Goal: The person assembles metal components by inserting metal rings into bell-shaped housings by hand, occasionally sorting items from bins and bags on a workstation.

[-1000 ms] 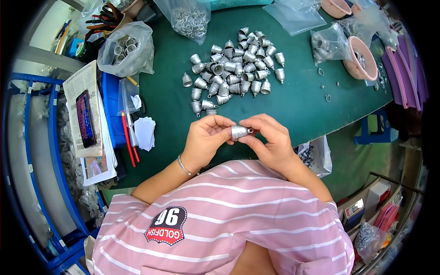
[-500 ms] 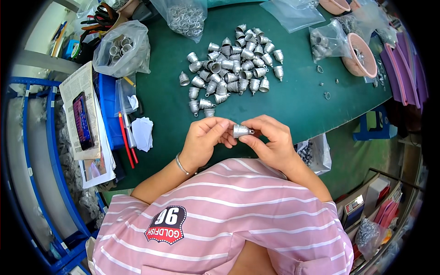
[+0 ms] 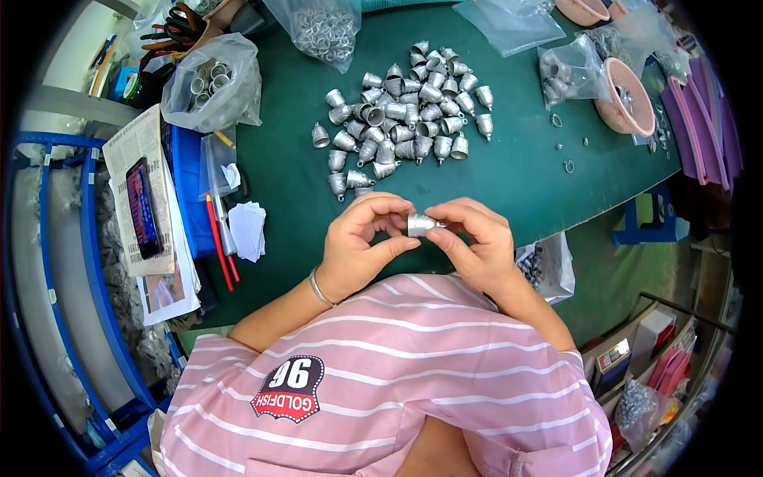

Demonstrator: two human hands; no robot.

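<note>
A small silver metal bell [image 3: 420, 225] lies on its side between my hands, loop end to the right and mouth to the left. My right hand [image 3: 478, 242] pinches it near the loop end with thumb and fingers. At the mouth end, my left hand [image 3: 362, 242] has its thumb parted from its curled fingers, close around the rim; whether they touch it is hard to see. Beyond my hands, a pile of similar silver bells [image 3: 413, 111] covers the middle of the green table [image 3: 517, 187].
Bags of metal rings [image 3: 322, 36] and bell parts [image 3: 211, 83] stand at the far left. Left of me are red pens [image 3: 217, 242], white paper slips [image 3: 247, 230] and a phone [image 3: 143, 208] on newspaper. Far right, a pink basket [image 3: 625, 99] holds metal pieces; loose rings [image 3: 568, 166] lie nearby.
My left thumb and fingers have spread apart at the bell's mouth end. The bell has shifted slightly right and up, still in my right hand's pinch.
</note>
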